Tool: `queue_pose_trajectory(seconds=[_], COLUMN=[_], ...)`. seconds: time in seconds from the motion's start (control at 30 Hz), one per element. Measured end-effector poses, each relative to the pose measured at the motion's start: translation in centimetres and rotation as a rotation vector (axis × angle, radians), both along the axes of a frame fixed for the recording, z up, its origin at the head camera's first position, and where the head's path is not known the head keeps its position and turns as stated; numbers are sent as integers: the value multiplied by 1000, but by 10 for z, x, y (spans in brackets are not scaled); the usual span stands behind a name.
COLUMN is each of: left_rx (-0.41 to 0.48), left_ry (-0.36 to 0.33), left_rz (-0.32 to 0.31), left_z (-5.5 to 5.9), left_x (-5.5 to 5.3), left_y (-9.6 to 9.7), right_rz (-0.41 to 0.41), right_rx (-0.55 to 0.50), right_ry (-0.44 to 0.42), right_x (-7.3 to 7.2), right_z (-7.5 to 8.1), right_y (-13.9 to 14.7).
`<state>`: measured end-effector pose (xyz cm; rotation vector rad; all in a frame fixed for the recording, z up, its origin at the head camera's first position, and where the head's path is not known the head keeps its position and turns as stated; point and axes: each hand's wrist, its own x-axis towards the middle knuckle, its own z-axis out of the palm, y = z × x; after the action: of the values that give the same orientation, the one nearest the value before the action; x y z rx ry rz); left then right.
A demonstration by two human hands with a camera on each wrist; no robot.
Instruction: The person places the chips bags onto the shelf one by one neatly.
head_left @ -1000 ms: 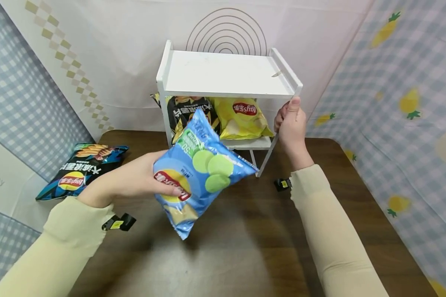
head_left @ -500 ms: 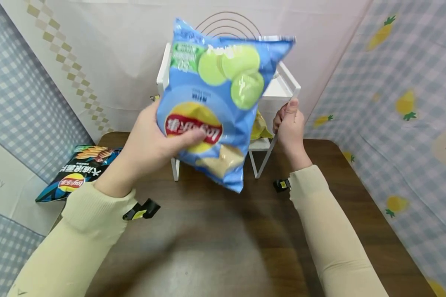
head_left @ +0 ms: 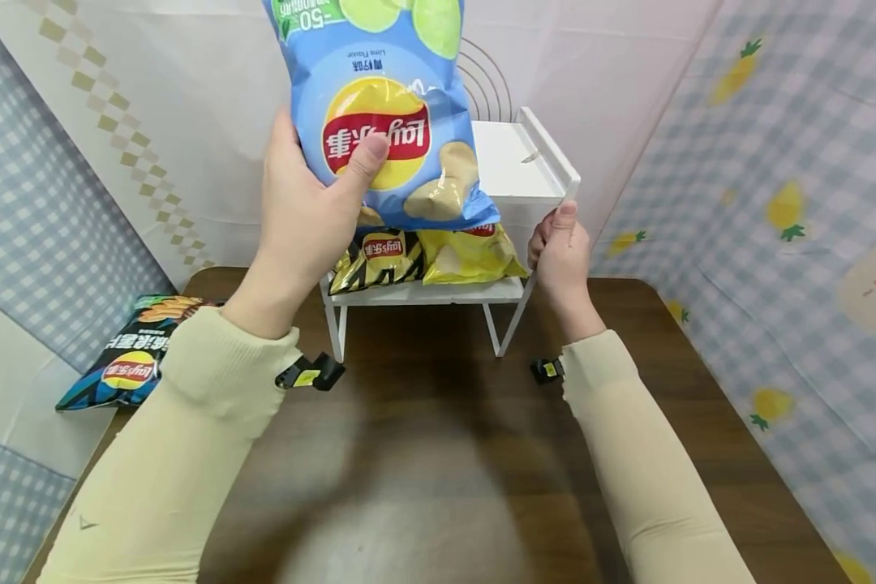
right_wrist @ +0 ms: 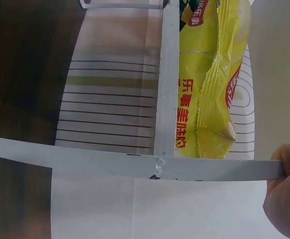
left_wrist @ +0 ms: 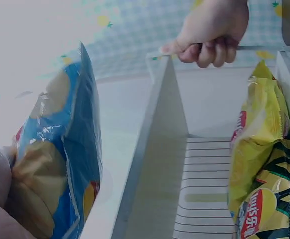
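My left hand (head_left: 308, 207) grips a blue lime-flavour bag of chips (head_left: 310, 89), its thumb across the front and its other fingers hidden behind. The bag is raised over the left part of a white two-tier shelf (head_left: 518, 166). In the left wrist view, the blue bag (left_wrist: 45, 169) is seen edge-on above the shelf's top board. My right hand (head_left: 564, 251) holds the shelf's front right upright just below the top board. On the lower tier, a yellow bag of chips (head_left: 467, 258) sits right of a black-and-gold bag of chips (head_left: 380, 264).
A black-and-blue bag of chips (head_left: 131, 357) lies at the table's left side, partly behind the left sleeve. The shelf stands at the back of the brown wooden table (head_left: 438, 454). Checked cloth (head_left: 759, 268) hangs at both sides, with white cloth behind.
My left hand has lifted the blue bag from in front of the lower tier to above the top board, turning it more upright. The right hand keeps its hold on the upright.
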<state>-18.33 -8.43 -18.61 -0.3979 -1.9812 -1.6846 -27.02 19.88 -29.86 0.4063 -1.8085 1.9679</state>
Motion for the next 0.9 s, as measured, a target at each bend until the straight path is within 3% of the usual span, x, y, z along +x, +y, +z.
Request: queue_pose_trajectory(seconds=[0.33, 0.5, 0.67, 0.9], left_rx=[-32, -112, -258, -273], left_ry=[-44, -54, -69, 16], left_rz=[31, 32, 111, 209], left_z=[2, -1, -4, -7], left_x=[2, -11, -25, -29], left_y=[8, 9, 9, 11], right_rz=[-49, -45, -32, -21], right_rx=[48, 37, 39, 49], right_ry=[11, 19, 22, 23], right_x=[-1, -1, -1, -1], right_z=[-3, -2, -3, -3], right_y=[-1, -1, -1, 2])
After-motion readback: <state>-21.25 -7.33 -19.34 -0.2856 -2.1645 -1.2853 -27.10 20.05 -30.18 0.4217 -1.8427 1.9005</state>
